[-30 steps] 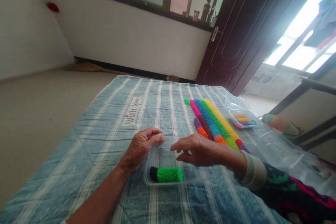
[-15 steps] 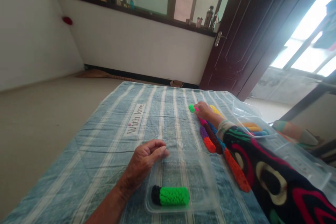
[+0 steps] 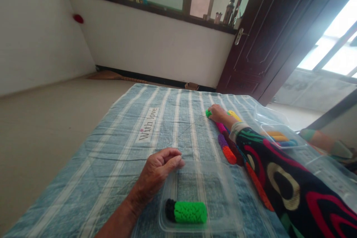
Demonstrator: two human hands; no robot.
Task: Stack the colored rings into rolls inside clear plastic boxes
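Two hands show in the head view. On the striped cloth [image 3: 117, 156] the left hand [image 3: 160, 169] rests loosely curled and empty, touching the rim of the clear tray [image 3: 223, 178], which holds a green-and-black roll [image 3: 186, 212]. Far ahead, the right hand [image 3: 218, 112] covers a small green piece [image 3: 208, 113] at the end of the coloured rows [image 3: 227, 148]; I cannot tell whether it grips.

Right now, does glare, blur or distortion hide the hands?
Head view: the window at far right is blown out by glare; door and walls lean from wide-angle distortion; left hand and clear tray are sharp; right hand is far and small, its grip on the green piece unclear.
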